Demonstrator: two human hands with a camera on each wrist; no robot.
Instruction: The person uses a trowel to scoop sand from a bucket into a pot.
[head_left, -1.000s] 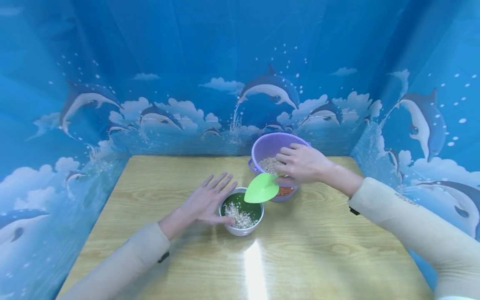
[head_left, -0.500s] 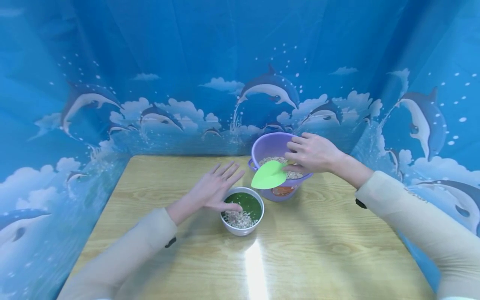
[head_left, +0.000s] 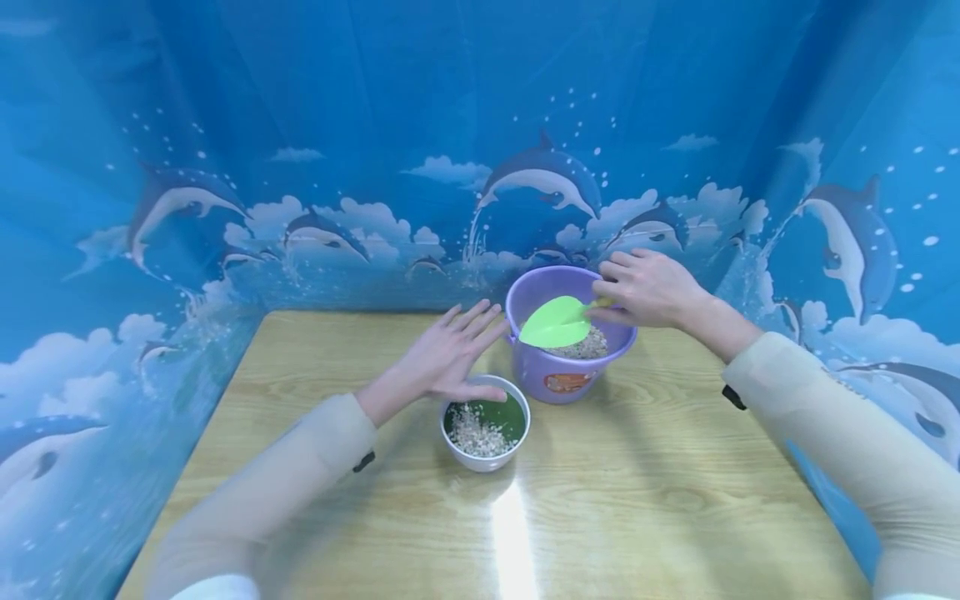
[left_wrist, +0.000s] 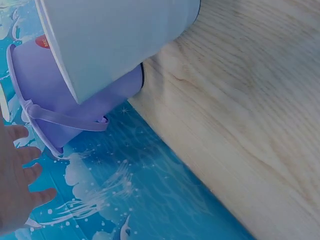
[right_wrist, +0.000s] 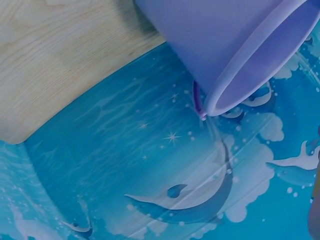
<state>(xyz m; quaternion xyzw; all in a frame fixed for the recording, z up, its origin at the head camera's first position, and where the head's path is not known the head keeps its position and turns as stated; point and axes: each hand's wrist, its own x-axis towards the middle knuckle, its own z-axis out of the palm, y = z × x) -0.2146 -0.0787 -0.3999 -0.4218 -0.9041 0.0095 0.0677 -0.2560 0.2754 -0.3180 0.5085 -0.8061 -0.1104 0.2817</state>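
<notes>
My right hand [head_left: 647, 287] grips the handle of a light green toy shovel [head_left: 555, 323]. Its blade hangs over the mouth of a purple bucket [head_left: 536, 367], above pale, grain-like bits [head_left: 592, 345]. My left hand [head_left: 453, 354], fingers straight and spread, hovers over the left rim of a white bowl [head_left: 483, 463]; whether it touches the rim I cannot tell. The bowl is green inside and has similar pale bits [head_left: 478, 437] in it. In the left wrist view, spread fingers [left_wrist: 30, 172] show at the left edge, and the bowl's white wall [left_wrist: 115, 40] hides part of the bucket.
Bowl and bucket stand on a wood-grain table [head_left: 637, 500], the bucket behind and to the right, near the back edge. A blue curtain [head_left: 420, 100] with dolphins surrounds the table on three sides. The bucket's purple carrying handle [left_wrist: 65, 119] hangs down.
My right hand has moved the shovel from over the bowl, back and right to the bucket. My left hand has shifted slightly back and right. The bowl has stayed in place.
</notes>
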